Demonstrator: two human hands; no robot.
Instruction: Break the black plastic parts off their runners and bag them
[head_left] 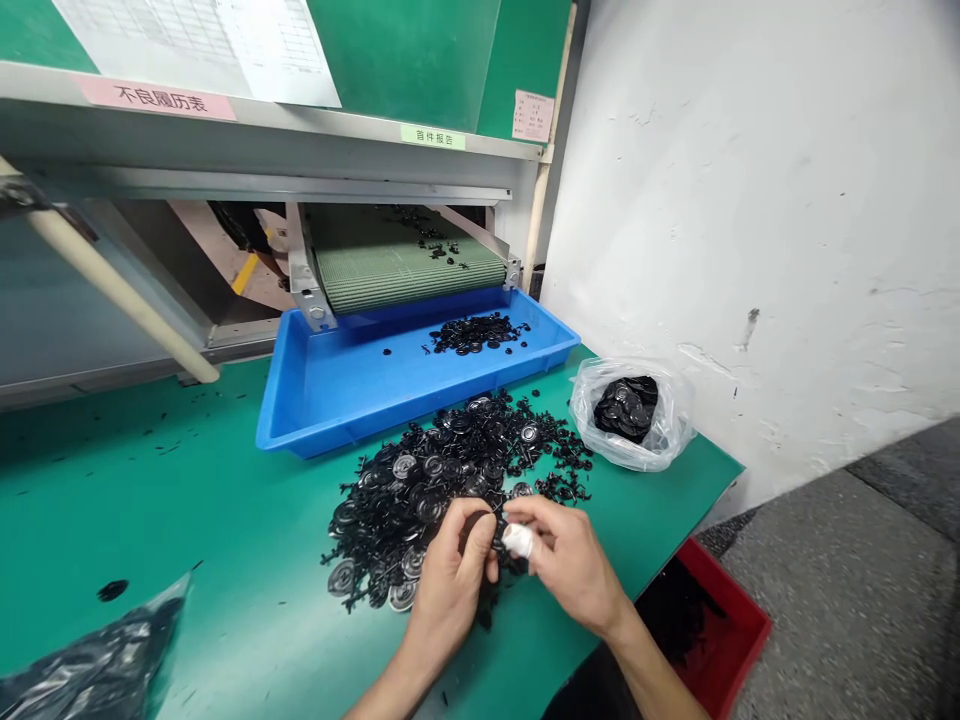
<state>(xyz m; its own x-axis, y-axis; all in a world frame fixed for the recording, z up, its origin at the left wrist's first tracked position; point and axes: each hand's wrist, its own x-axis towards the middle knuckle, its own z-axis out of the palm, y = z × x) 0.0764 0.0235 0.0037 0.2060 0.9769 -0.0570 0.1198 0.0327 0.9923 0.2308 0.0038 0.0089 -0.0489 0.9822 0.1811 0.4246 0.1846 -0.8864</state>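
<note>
My left hand [455, 565] pinches a dark round plastic disc [471, 525] between thumb and curled fingers, over the near edge of a pile. Close beside it on the right is my right hand [566, 555], its fingers bent together, with a white wrap [517, 540] on one digit. Whatever its fingertips hold, if anything, is hidden. The pile of black plastic parts [420, 485] mixes round ringed discs with small branched pieces. To its right stands a clear plastic bag [675, 415], open at the top, with black discs [627, 405] inside.
Behind the pile, a blue tray [345, 385] with black parts sits under the end of a green conveyor belt [390, 265]. A filled plastic bag [112, 655] lies on the green table [247, 540] at front left. A red bin [739, 640] stands below the right edge, beside a white wall.
</note>
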